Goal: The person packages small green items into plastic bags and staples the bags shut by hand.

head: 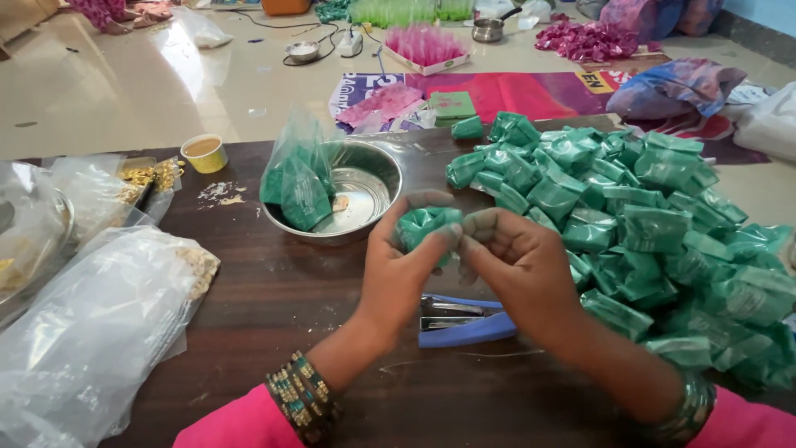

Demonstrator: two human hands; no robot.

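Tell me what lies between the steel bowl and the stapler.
Only bare dark tabletop lies between the bowl and the stapler; the left hand hovers over part of it, in the head view.

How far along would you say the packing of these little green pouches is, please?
Done: a big pile of closed green pouches. In hand: both the left hand and right hand pinch one green pouch. Left: some pouches sit in the steel bowl; the blue stapler lies unused.

green packet (424,224) mostly hidden inside both hands; packet pile (655,241) cut off at the right edge.
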